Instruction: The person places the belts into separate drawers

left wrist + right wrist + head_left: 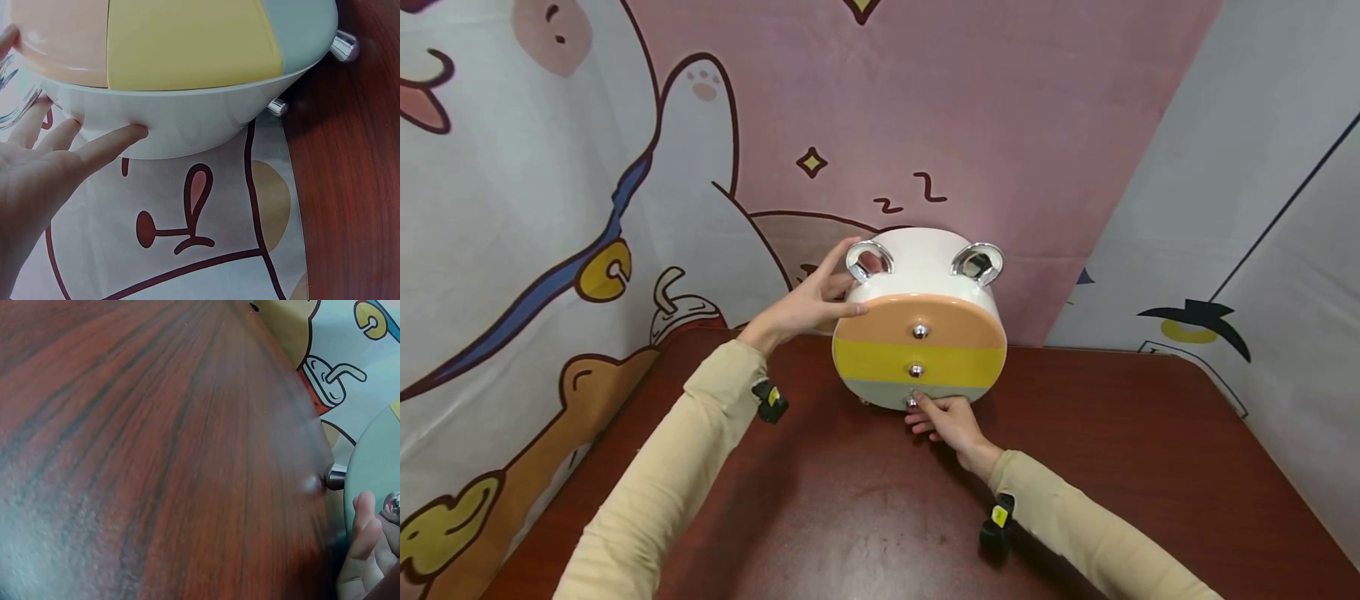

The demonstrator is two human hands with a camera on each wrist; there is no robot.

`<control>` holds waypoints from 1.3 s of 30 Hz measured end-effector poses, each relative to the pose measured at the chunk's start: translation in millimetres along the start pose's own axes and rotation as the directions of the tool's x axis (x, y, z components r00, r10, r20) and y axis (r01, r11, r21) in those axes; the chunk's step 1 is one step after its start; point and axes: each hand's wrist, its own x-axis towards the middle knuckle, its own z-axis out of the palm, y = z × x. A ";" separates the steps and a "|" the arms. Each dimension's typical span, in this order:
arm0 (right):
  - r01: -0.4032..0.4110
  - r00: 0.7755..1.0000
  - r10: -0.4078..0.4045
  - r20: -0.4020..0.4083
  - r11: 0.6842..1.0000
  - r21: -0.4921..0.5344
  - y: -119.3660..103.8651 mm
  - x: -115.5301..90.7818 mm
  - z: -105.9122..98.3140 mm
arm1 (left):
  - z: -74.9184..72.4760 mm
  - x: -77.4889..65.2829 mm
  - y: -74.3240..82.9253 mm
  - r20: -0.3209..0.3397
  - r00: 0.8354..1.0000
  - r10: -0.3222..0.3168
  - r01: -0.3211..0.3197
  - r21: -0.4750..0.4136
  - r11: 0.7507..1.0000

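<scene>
A small oval drawer cabinet with a white shell stands on the table. Its front has an orange drawer, a yellow drawer and a pale green drawer, each with a round silver knob. My left hand rests against the cabinet's left side, thumb by the front edge; in the left wrist view its extended fingers touch the white shell. My right hand pinches the bottom silver knob on the green drawer, which sits flush with the front.
Two shiny silver ears stick out from the cabinet's top. Short silver feet hold it above the dark red wooden table. Behind it hangs a cartoon-printed cloth, close to the table's back edge.
</scene>
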 end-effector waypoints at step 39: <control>-0.029 1.000 0.030 0.006 0.985 -0.168 12.4 -14.8 -91.0 | -7.0 -23.5 -35.3 -0.143 0.988 0.067 -0.049 0.125 0.991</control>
